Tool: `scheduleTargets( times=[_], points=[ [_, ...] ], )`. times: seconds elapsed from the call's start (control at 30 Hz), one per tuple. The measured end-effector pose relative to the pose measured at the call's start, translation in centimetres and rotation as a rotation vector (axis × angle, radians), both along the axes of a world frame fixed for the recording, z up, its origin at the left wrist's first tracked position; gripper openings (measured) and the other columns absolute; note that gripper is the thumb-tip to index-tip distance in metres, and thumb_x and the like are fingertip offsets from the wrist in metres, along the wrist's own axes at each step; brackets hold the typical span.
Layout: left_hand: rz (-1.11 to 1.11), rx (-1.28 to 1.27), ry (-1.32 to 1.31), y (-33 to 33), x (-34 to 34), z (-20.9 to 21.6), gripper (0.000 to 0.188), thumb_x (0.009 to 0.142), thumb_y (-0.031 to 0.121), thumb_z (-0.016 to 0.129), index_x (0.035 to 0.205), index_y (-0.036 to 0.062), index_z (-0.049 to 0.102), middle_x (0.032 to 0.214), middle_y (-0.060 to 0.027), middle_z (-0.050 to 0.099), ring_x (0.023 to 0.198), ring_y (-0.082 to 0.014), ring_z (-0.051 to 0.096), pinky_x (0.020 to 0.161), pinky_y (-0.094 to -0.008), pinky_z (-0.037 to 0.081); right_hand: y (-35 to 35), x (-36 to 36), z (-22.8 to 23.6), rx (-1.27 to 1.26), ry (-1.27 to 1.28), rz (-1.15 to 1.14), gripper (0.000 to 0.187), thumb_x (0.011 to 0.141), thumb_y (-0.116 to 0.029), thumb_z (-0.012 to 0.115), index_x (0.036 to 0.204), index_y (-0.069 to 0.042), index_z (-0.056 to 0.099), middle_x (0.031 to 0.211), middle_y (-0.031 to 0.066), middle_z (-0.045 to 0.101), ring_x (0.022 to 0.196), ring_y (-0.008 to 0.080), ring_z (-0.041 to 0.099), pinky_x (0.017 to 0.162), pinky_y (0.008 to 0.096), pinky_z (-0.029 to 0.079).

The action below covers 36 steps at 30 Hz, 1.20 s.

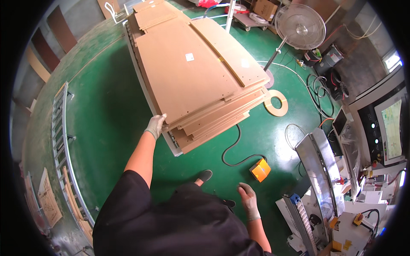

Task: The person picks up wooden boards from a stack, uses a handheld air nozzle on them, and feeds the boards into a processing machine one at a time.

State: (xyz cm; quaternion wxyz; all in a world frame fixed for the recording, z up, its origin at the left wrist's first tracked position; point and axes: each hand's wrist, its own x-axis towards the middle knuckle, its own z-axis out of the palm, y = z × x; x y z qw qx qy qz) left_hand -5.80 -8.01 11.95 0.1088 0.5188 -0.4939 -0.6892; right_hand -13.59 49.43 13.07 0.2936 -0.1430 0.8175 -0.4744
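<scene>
My left hand [155, 126], in a pale glove, grips the near left corner of the top brown board [179, 81]. The board lies on a tall stack of similar flat panels [218, 123], whose near edges stick out unevenly. A small white label [189, 57] sits on the board, and a few small holes show along its near edge. Lower right, my right hand [248, 200], also gloved, hangs apart from everything with its fingers curled in; nothing shows in it.
An orange foot pedal [260, 170] with a black cable lies on the green floor [205, 164]. To the right stand a machine with rollers [304, 222] and a screen [390, 128]. A standing fan [300, 27] and a coil of edging [276, 103] are beyond. A metal roller rack [60, 141] stands left.
</scene>
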Motion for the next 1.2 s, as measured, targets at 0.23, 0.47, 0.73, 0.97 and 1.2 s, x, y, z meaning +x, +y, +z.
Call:
scheduleTargets(
  times=[0.23, 0.47, 0.73, 0.97, 1.2],
  points=[
    [-0.108, 0.260, 0.359, 10.4, 5.5, 0.5, 0.038, 0.105, 0.031, 0.059, 0.133, 0.0058, 0.059, 0.122, -0.0089, 0.069, 0.099, -0.0212, 0.070, 0.083, -0.0367, 0.059, -14.9, 0.3, -0.5, -0.346, -0.567, -0.107, 0.074, 0.099, -0.028, 0.069, 0.155, 0.004, 0.033, 0.134, 0.0217, 0.061, 0.122, 0.0313, 0.062, 0.105, 0.0409, 0.051],
    [-0.025, 0.622, 0.279, 14.4, 8.2, 2.7, 0.043, 0.107, 0.035, 0.052, 0.141, 0.0087, 0.055, 0.135, -0.0126, 0.065, 0.120, -0.0293, 0.064, 0.103, -0.0515, 0.050, -22.4, 1.6, -0.7, -0.704, -1.143, -0.348, 0.057, 0.104, -0.040, 0.058, 0.149, -0.005, 0.048, 0.141, 0.0107, 0.061, 0.134, 0.0292, 0.056, 0.113, 0.0479, 0.045],
    [0.348, 0.565, 0.516, 6.1, 4.5, 1.6, 0.045, 0.108, 0.035, 0.044, 0.137, 0.0035, 0.056, 0.137, -0.0132, 0.063, 0.126, -0.0322, 0.060, 0.111, -0.0507, 0.045, -14.9, 0.7, 1.7, -0.676, -0.812, -0.500, 0.050, 0.108, -0.040, 0.050, 0.148, -0.009, 0.051, 0.148, 0.0100, 0.058, 0.135, 0.0306, 0.055, 0.115, 0.0497, 0.043],
    [0.357, 0.616, 0.729, 6.8, 3.3, 4.9, 0.053, 0.109, 0.040, 0.039, 0.149, 0.0058, 0.046, 0.150, -0.0136, 0.053, 0.136, -0.0343, 0.052, 0.115, -0.0507, 0.041, -0.1, -0.6, 9.9, -0.572, -0.476, -0.607, 0.047, 0.110, -0.038, 0.044, 0.138, -0.003, 0.058, 0.137, 0.0135, 0.064, 0.124, 0.0315, 0.062, 0.108, 0.0488, 0.048],
    [0.161, 0.680, 0.619, 18.8, 0.9, 4.0, 0.058, 0.111, 0.048, 0.033, 0.152, 0.0085, 0.043, 0.155, -0.0125, 0.049, 0.141, -0.0334, 0.047, 0.118, -0.0520, 0.037, 7.7, 6.7, 15.6, -0.134, 0.078, -0.945, 0.048, 0.107, -0.038, 0.050, 0.094, 0.004, 0.070, 0.090, 0.0047, 0.071, 0.084, 0.0126, 0.063, 0.075, 0.0316, 0.051]
  ],
)
